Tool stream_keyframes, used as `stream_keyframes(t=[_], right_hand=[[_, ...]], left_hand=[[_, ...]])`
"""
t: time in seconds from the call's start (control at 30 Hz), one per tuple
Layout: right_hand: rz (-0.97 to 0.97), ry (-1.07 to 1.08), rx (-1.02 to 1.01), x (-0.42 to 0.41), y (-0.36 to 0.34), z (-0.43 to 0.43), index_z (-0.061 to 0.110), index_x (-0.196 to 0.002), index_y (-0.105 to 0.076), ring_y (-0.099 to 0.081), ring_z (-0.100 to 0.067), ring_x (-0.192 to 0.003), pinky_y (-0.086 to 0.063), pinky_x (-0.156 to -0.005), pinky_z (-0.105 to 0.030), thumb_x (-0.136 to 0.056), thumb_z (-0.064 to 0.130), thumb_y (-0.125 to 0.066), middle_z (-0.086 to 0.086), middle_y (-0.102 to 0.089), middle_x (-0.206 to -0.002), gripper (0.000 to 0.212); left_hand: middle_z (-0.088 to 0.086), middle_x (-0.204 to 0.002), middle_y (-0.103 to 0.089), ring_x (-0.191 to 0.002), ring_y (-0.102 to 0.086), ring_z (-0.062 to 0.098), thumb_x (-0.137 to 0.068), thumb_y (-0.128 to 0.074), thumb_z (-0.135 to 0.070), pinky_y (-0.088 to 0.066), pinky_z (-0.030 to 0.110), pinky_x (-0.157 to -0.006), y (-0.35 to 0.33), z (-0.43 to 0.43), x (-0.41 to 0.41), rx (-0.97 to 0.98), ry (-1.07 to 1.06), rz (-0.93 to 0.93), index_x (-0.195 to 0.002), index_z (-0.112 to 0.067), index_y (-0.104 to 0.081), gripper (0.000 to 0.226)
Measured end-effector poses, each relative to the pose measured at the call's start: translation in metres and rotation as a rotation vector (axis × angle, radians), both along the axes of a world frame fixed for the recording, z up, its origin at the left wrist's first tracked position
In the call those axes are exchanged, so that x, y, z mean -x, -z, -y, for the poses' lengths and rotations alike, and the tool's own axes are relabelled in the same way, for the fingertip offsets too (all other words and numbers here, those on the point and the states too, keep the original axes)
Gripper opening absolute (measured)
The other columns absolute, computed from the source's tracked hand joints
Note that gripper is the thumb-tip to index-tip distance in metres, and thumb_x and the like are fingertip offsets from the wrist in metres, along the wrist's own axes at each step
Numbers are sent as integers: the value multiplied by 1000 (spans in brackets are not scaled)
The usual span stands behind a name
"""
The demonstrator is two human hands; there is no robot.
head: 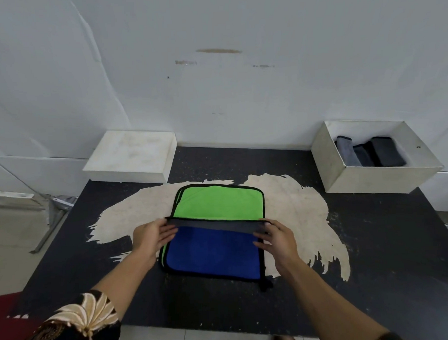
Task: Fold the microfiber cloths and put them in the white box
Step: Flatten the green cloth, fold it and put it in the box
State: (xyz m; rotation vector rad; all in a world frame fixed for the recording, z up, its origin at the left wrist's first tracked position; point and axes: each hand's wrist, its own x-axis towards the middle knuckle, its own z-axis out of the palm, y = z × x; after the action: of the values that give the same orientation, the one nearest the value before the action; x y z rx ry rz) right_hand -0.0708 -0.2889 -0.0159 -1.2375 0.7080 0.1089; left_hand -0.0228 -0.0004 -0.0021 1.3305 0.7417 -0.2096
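Tabletop (374, 227): cloth (213, 250) edge, left hand (151, 234), right hand (277, 240)

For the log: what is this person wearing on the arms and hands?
No gloves, rings or watch on the left hand or right hand. The left arm wears a short black sleeve with a cream and brown floral print. The right forearm is uncovered; a dark sleeve edge just shows at the frame's bottom.
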Motion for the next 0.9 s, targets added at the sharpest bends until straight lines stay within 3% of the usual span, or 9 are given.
stream_keyframes(t=[0.07,0.13,0.27,0.33,0.43,0.6,0.7,0.8,0.9], right_hand=[[-1,61,-93,0,-3,1,1,-107,-67,-70,-33,-96,-59,-80,-45,-101,30,-53,-18,-69,-107,33],[-25,169,-162,-2,-1,2,-2,-94,-70,-70,-34,-94,-58,-83,-45,-99,45,-50,-18,-70,-100,52],[-117,300,-98,-6,3,-1,-2,-73,-68,-67,-27,-88,-59,-76,-39,-91,25,-70,-16,-69,-92,32],[-126,289,-149,-5,4,-3,-3,-79,-68,-66,-23,-74,-59,-62,-30,-85,13,-75,-15,-69,-85,19],[-173,232,-211,-3,5,-2,-6,-97,-68,-61,-16,-58,-55,-49,-21,-88,-3,-67,-15,-66,-77,10],[-301,2,-146,-3,9,9,7,-115,-66,-53,-9,-47,-51,-44,-21,-93,-9,-36,-9,-56,-74,41],[-334,-123,-99,-3,4,14,4,-120,-64,-51,-9,-44,-50,-44,-21,-89,-10,-34,-7,-52,-72,45],[-300,-163,-38,-6,-7,18,2,-115,-67,-49,-12,-47,-49,-45,-22,-87,-11,-35,-8,-54,-73,45],[-186,-155,13,-18,-22,22,4,-110,-71,-61,-19,-69,-59,-65,-36,-87,-11,-41,-9,-63,-91,41]], left_hand=[[23,-96,-68,-90,-67,32,-98,-54,-27,-54,38,-86,-5,2,-2,60,-81,-25,-93,1,-62,29],[18,-88,-69,-80,-67,28,-93,-64,-33,-56,38,-78,-4,2,-2,-15,-160,-49,-86,1,-65,35],[18,-93,-70,-82,-67,30,-78,-82,-21,-56,35,-72,10,-1,0,-222,-140,-90,-78,0,-64,27],[19,-97,-69,-86,-66,31,-77,-82,-15,-55,35,-69,16,0,1,-251,-64,-105,-80,-3,-61,24],[18,-109,-61,-85,-59,23,-86,-67,2,-50,34,-62,22,0,-2,-211,40,-152,-104,-6,-57,23],[16,-118,-60,-102,-59,30,-95,-35,8,-52,38,-76,21,-8,-7,-182,283,-226,-110,-16,-62,39],[14,-118,-61,-105,-58,30,-93,-40,9,-52,36,-79,18,-12,-10,-205,372,-229,-107,-17,-71,43],[12,-114,-65,-102,-60,27,-90,-60,0,-48,33,-87,17,-12,-17,-357,359,-140,-110,-8,-72,24],[8,-110,-68,-103,-59,23,-92,-67,-18,-45,31,-91,10,-3,-27,-434,238,16,-111,-4,-70,25]])
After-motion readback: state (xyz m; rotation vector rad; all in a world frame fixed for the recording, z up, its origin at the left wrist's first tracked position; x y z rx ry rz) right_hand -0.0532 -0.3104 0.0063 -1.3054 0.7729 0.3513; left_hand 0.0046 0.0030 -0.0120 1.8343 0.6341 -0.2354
